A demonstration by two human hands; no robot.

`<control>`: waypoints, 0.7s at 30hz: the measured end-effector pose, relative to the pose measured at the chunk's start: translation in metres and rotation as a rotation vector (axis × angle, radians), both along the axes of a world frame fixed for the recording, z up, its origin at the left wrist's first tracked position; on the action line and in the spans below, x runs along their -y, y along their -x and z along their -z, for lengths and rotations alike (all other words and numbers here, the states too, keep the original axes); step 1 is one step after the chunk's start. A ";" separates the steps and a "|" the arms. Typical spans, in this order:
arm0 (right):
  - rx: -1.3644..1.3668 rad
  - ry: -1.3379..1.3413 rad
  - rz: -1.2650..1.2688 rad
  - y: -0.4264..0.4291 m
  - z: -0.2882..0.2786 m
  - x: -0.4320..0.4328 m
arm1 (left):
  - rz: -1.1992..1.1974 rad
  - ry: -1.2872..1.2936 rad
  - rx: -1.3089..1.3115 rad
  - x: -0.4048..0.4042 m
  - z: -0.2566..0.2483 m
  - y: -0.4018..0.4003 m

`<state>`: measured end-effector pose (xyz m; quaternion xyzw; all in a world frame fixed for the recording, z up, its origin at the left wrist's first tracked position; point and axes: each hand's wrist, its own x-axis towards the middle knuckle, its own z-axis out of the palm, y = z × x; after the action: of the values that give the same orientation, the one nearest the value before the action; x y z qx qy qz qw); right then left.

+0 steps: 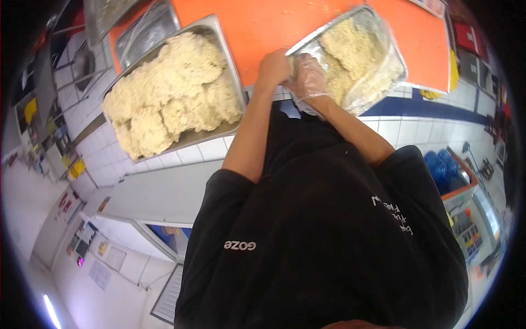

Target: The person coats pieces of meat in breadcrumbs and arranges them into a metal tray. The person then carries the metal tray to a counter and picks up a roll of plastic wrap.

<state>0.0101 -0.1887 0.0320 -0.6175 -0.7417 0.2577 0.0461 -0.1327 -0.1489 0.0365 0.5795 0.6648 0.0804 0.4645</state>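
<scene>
My bare left hand (274, 68) is curled at the near-left corner of a metal tray (312, 39), close against my right hand. My right hand (310, 76) wears a clear plastic glove and is over that same corner, with its fingers bent. A small pale strip shows between the two hands; what either one grips is hidden. Clear plastic film (386, 37) lines the tray. Inside it lie crumb-coated flat pieces (349, 49) and loose crumbs (374, 90). Left of my hands, a deep metal pan (224, 37) is heaped with breaded flat pieces (176, 90).
The trays stand on an orange tabletop (254, 24). Another metal tray (146, 33) with plastic in it sits behind the pan. White tiles (205, 150) face the counter's near side. Blue water jugs (441, 164) stand at the right, and a grey panel (164, 191) lies at the left.
</scene>
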 end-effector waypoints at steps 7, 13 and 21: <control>0.066 -0.118 0.065 0.026 0.008 0.003 | 0.079 -0.112 -0.078 0.003 0.005 0.008; 0.103 -0.210 0.156 0.034 0.026 0.000 | 0.087 -0.117 -0.101 0.000 0.002 0.006; 0.109 -0.315 0.232 0.037 0.039 -0.001 | 0.040 -0.158 -0.141 -0.003 0.023 0.000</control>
<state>-0.0270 -0.1875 -0.0074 -0.6971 -0.6980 0.0974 0.1313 -0.1331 -0.1456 0.0131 0.6317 0.6756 0.0821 0.3712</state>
